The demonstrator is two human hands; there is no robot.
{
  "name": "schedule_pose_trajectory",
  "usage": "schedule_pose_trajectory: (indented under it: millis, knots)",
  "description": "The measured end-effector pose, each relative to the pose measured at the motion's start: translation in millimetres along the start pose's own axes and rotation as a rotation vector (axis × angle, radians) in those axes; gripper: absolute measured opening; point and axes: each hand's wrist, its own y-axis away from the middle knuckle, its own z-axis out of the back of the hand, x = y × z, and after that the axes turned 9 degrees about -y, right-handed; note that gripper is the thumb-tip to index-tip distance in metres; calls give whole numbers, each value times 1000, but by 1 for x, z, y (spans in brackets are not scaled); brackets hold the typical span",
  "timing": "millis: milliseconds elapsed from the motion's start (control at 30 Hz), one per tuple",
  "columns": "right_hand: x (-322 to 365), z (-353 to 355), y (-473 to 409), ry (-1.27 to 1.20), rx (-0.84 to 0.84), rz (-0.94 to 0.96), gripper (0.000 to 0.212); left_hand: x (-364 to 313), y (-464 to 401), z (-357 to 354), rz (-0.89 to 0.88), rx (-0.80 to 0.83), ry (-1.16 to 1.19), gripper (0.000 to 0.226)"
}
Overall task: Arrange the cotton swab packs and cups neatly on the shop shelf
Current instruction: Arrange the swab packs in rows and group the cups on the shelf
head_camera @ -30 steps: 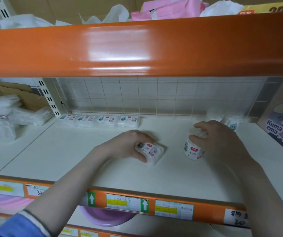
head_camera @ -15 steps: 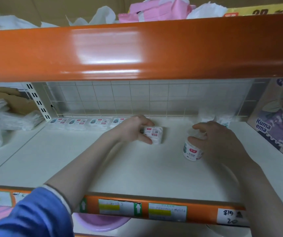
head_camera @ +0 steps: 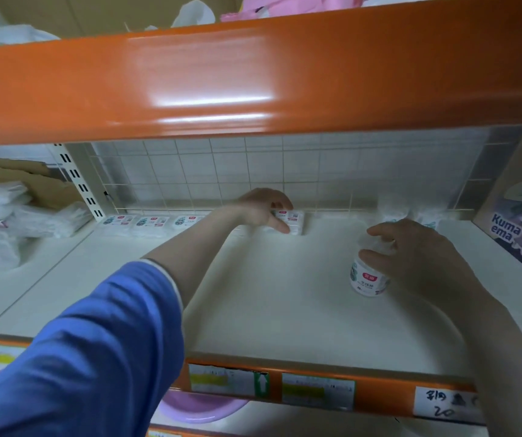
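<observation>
My left hand (head_camera: pixel 261 208) reaches to the back of the white shelf (head_camera: pixel 269 310) and grips a small white cotton swab pack (head_camera: pixel 293 219) with a red label, set against the wire grid. To its left, a row of flat swab packs (head_camera: pixel 151 221) lies along the back edge. My right hand (head_camera: pixel 411 257) curls over the top of a white cotton swab cup (head_camera: pixel 367 280) that stands upright at mid-shelf on the right. Behind that hand, clear bagged packs (head_camera: pixel 393 214) sit by the grid.
An orange upper shelf beam (head_camera: pixel 253 77) hangs low over the opening. A printed box (head_camera: pixel 518 216) marked "Kuma ema" stands at the right end. Plastic-wrapped goods (head_camera: pixel 7 216) and cardboard fill the left bay. Price tags line the orange front rail (head_camera: pixel 316 389); a purple basin (head_camera: pixel 203 408) sits below.
My left hand carried the swab pack from mid-shelf to the back edge, at the right end of the row. My right hand stayed on the cup.
</observation>
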Motion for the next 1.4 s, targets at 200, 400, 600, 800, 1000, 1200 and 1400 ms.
schedule_pose_trajectory:
  millis: [200, 400, 600, 800, 1000, 1200, 1400]
  knots:
    - [-2, 4, -2, 1, 3, -10, 42, 2, -7, -8, 34, 22, -42, 56]
    - [-3, 5, -2, 3, -11, -11, 41, 9, -4, -11, 46, 10, -73, 59]
    - [-2, 3, 2, 30, -20, -14, 39, 12, 3, -15, 39, -46, -154, 60]
    - [1, 4, 8, 50, -18, -56, 43, 14, 12, -16, 24, -85, -195, 57]
    - [5, 6, 21, 74, -37, -104, 44, 15, 25, -25, -46, -198, -220, 48]
    - [6, 6, 32, 101, -102, -164, 43, -4, 60, -53, -85, -435, -130, 45]
    - [13, 1, 40, 121, -154, -218, 42, -18, 86, -73, -61, -493, -125, 44]
